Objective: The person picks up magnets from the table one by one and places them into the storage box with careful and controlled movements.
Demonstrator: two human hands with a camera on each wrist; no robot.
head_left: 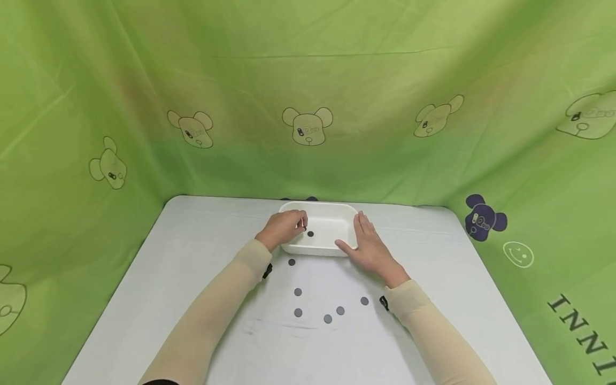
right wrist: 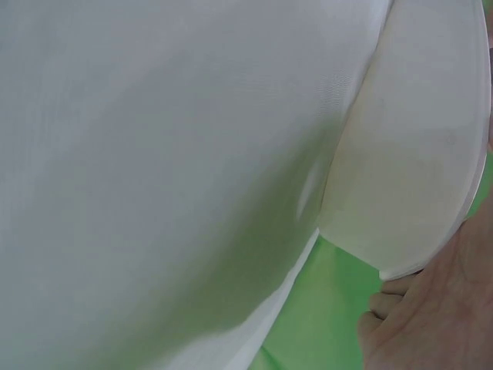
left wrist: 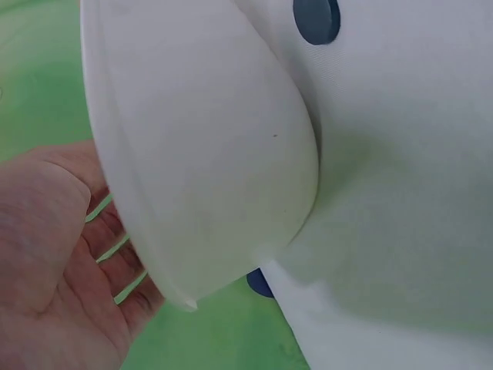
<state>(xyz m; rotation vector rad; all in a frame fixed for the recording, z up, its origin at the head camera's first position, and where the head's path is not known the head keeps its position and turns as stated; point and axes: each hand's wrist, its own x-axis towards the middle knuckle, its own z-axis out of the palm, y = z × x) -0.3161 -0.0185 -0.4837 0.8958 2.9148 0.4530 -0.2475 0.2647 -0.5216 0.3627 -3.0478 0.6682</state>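
A white rectangular tray (head_left: 317,250) stands near the table's far edge. My left hand (head_left: 284,227) reaches over its left end, finger and thumb pinching a small dark round disc (head_left: 305,229) just inside. Close beside it, another dark disc (head_left: 310,233) lies on the tray floor. At the right end, my right hand (head_left: 370,248) rests against the tray's rim, fingers straight and thumb spread along the near side. In the left wrist view the tray wall (left wrist: 208,154) hides the left fingertips. The right wrist view shows the right palm (right wrist: 439,308) by the rim.
Several grey discs lie scattered on the white table in front of the tray, among them one disc (head_left: 291,262) near its left front and another disc (head_left: 364,301) by the right wrist. Green printed curtains (head_left: 308,171) enclose the table at the back and sides.
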